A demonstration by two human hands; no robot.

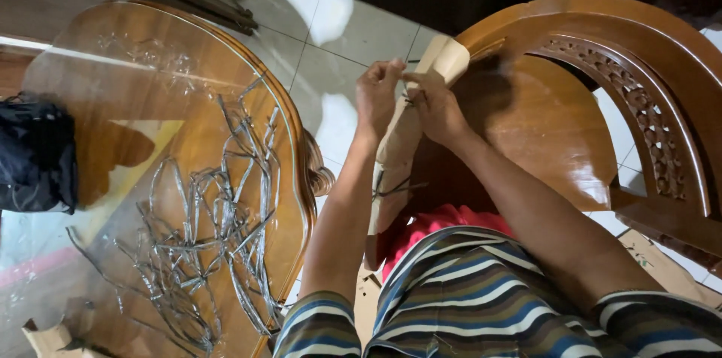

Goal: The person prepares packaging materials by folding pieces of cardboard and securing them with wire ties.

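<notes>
Both the left hand [377,91] and right hand [434,104] pinch a tall, curled tan cardboard strip [398,147].

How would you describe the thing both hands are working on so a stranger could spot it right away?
Start at the carved wooden chair on the right. In front of it, the left hand and right hand pinch a long tan cardboard piece. Unlike the silvery strips on the table, it is broad, stiff and held upright.
</notes>
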